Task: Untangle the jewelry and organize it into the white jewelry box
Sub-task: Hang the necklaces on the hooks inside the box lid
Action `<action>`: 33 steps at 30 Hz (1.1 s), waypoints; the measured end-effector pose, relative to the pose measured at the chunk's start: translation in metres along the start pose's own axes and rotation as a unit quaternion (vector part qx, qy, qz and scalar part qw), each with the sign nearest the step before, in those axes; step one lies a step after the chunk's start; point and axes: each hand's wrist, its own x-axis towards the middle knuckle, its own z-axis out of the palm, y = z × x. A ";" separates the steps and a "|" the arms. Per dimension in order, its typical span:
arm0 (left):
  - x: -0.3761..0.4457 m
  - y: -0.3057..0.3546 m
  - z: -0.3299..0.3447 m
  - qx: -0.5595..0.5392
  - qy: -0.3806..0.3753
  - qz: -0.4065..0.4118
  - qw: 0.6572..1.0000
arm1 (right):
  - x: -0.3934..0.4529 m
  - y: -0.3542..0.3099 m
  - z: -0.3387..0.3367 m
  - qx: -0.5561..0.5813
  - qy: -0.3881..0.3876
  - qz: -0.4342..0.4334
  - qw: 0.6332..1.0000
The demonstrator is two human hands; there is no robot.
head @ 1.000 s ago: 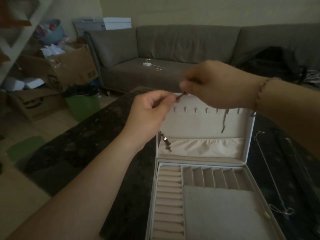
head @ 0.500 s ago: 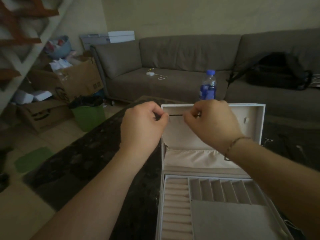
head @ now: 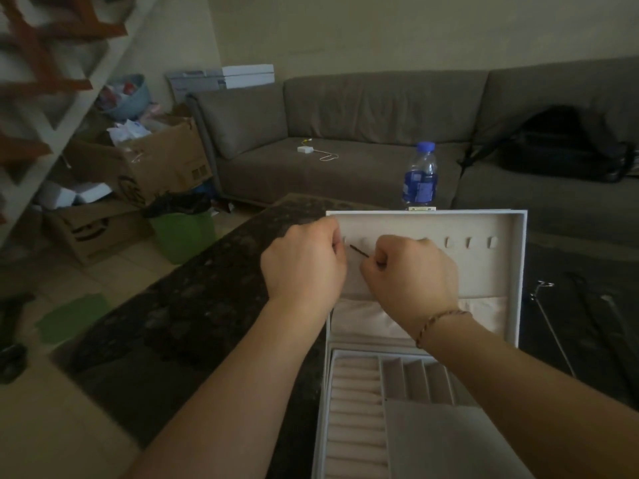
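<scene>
The white jewelry box (head: 511,271) stands open on the dark counter (head: 207,305), and both hands are raised in front of its upright lid, just below the row of small hooks. The left hand (head: 306,264) and right hand (head: 411,274) sit close together, each with fingers curled, pinching an end of a thin dark chain (head: 359,252) stretched between them. A silver necklace (head: 553,326) lies on the counter right of the box, and a blue-capped water bottle (head: 420,176) stands behind the lid.

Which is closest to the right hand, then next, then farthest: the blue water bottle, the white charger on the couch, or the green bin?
From the right hand:
1. Blue water bottle, just behind the box lid.
2. White charger, on the couch seat.
3. Green bin, far left on the floor.
</scene>
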 end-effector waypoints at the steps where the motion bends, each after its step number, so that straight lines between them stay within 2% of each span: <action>1: -0.002 -0.002 0.002 0.003 -0.004 0.008 1.000 | -0.003 0.003 0.001 0.009 -0.010 0.001 1.000; 6: -0.020 -0.012 -0.005 -0.024 -0.051 0.060 0.997 | -0.016 0.017 -0.001 -0.001 -0.058 -0.037 0.998; 9: -0.046 -0.019 -0.012 -0.098 -0.093 0.058 0.989 | -0.029 0.021 -0.003 -0.040 -0.122 -0.083 0.988; 11: -0.059 -0.020 -0.016 -0.190 -0.131 0.039 0.972 | -0.041 0.022 -0.002 0.041 -0.169 -0.082 0.981; 13: -0.068 -0.019 -0.018 -0.280 -0.174 0.004 0.944 | -0.052 0.019 0.001 0.168 -0.176 -0.061 0.968; 16: -0.071 -0.019 -0.016 -0.332 -0.196 -0.039 0.922 | -0.063 0.017 0.007 0.303 -0.189 -0.022 0.934; 18: -0.074 -0.020 -0.013 -0.349 -0.200 -0.068 0.913 | -0.071 0.016 0.012 0.335 -0.222 0.001 0.916; 21: -0.079 -0.020 -0.009 -0.320 -0.203 -0.066 0.923 | -0.080 0.021 0.014 0.321 -0.241 -0.007 0.916; 26: -0.080 -0.020 -0.012 -0.235 -0.196 0.022 0.952 | -0.078 0.021 0.004 0.321 -0.279 -0.007 0.905; 29: -0.076 -0.018 -0.013 -0.133 -0.170 0.101 0.971 | -0.073 0.029 -0.005 0.291 -0.276 -0.010 0.916; 31: -0.078 -0.014 -0.010 -0.054 -0.186 0.140 0.971 | -0.069 0.039 -0.013 0.275 -0.284 0.001 0.919; 33: -0.082 -0.011 -0.005 0.008 -0.197 0.157 0.968 | -0.067 0.048 -0.021 0.296 -0.300 0.025 0.907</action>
